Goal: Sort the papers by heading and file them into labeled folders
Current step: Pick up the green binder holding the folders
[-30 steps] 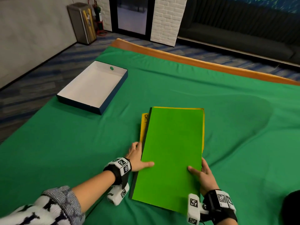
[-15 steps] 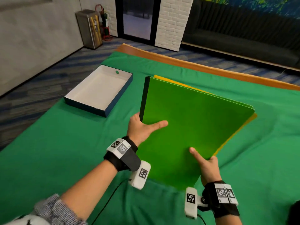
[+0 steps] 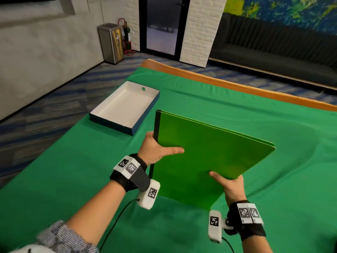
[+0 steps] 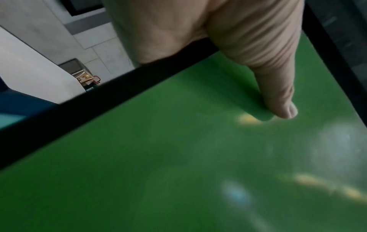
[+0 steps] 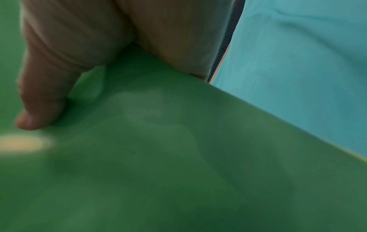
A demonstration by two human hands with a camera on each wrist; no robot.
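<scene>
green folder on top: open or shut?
Shut. The green folder shows its cover flat, edges together at the far corner; left hand and right hand grip it.

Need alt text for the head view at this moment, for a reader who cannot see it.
Two hands hold a green folder tilted above a green-covered table: the left hand grips its dark spine edge, the right hand its near edge. An open white-lined box sits on the table to the left.
</scene>
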